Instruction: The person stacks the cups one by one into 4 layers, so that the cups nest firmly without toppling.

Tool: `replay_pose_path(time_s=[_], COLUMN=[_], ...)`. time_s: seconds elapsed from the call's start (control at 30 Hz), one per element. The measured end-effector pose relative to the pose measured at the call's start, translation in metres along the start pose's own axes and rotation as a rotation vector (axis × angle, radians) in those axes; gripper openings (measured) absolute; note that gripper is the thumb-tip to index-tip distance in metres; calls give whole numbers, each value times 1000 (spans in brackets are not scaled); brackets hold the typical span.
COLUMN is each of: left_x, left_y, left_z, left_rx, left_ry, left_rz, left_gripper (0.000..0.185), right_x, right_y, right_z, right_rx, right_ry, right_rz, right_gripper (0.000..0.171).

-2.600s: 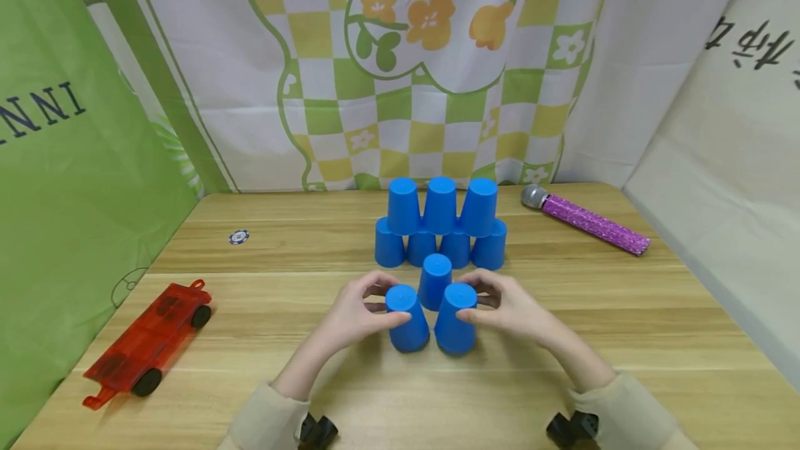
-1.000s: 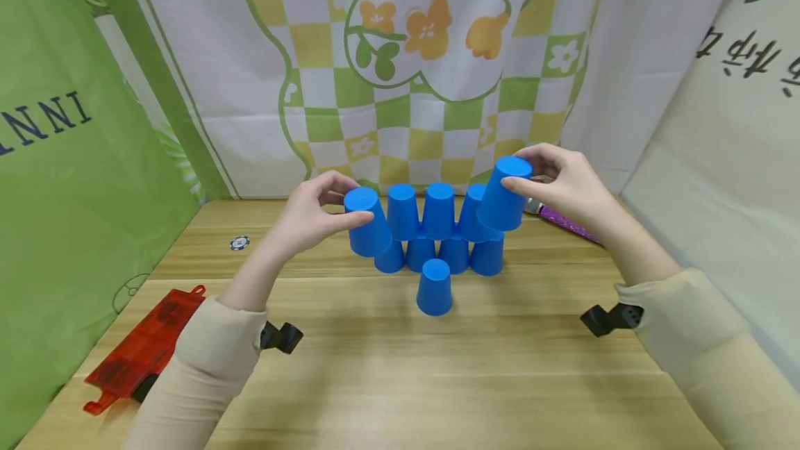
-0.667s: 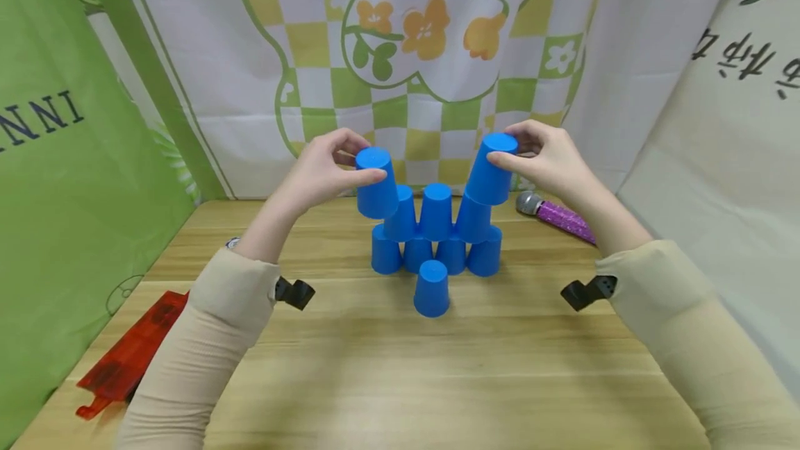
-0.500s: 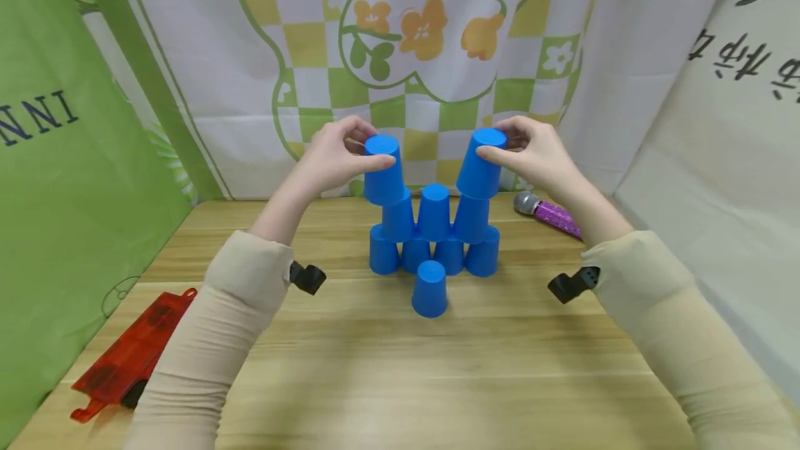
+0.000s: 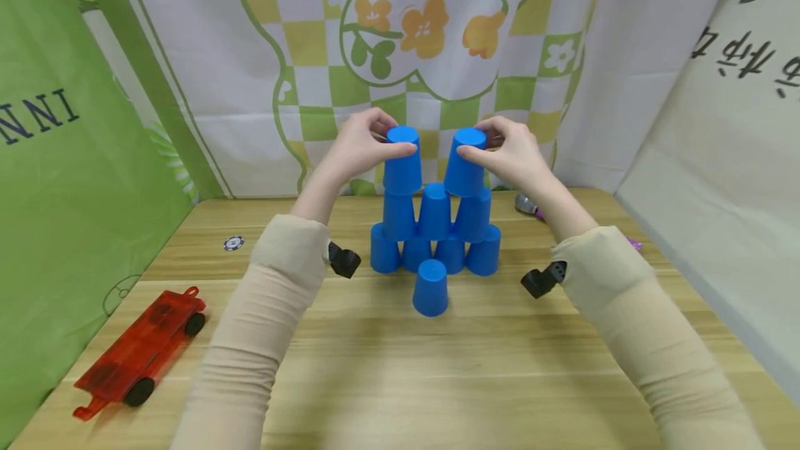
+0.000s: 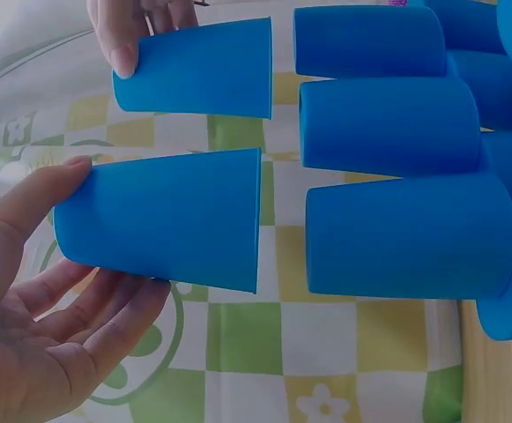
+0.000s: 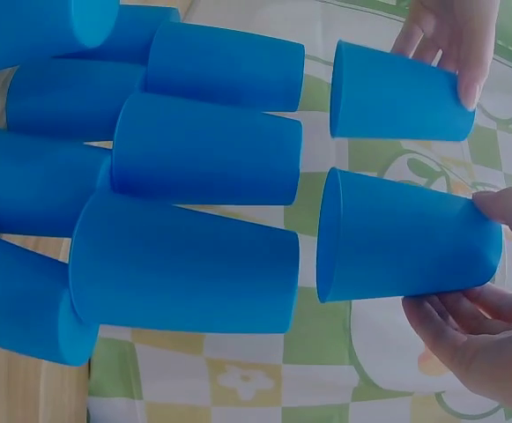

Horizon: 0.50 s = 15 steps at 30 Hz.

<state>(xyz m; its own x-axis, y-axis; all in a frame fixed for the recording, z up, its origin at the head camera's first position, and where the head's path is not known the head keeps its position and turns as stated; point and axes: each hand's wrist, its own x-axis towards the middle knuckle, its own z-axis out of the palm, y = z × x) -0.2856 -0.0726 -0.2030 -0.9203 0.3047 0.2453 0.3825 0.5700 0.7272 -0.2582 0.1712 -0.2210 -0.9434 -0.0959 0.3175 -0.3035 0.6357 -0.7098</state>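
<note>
My left hand (image 5: 357,148) pinches one upturned blue cup (image 5: 403,160) by its closed top, fingers curled round it. My right hand (image 5: 509,151) pinches a second blue cup (image 5: 465,162) the same way. Both cups hang just above the second row of the cup pyramid (image 5: 435,235) at the far middle of the wooden table (image 5: 437,380); whether they touch it I cannot tell. A single cup (image 5: 430,287) stands alone just near of the pyramid. A red toy car (image 5: 140,353) lies near left.
</note>
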Motion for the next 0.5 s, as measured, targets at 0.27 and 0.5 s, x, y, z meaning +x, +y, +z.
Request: replay_pose_path(time_s=[0.27, 0.5], left_x=[7, 6], left_y=[4, 6], left_z=[13, 22], left_rx=[48, 25], left_ry=[0, -9], left_rz=[-30, -48], left_gripper=[49, 47], right_x=[-1, -2], right_y=[-1, 2], right_z=[4, 10], right_rx=[-8, 10], right_ry=[9, 6], right_rz=[28, 38], right_gripper=[55, 54])
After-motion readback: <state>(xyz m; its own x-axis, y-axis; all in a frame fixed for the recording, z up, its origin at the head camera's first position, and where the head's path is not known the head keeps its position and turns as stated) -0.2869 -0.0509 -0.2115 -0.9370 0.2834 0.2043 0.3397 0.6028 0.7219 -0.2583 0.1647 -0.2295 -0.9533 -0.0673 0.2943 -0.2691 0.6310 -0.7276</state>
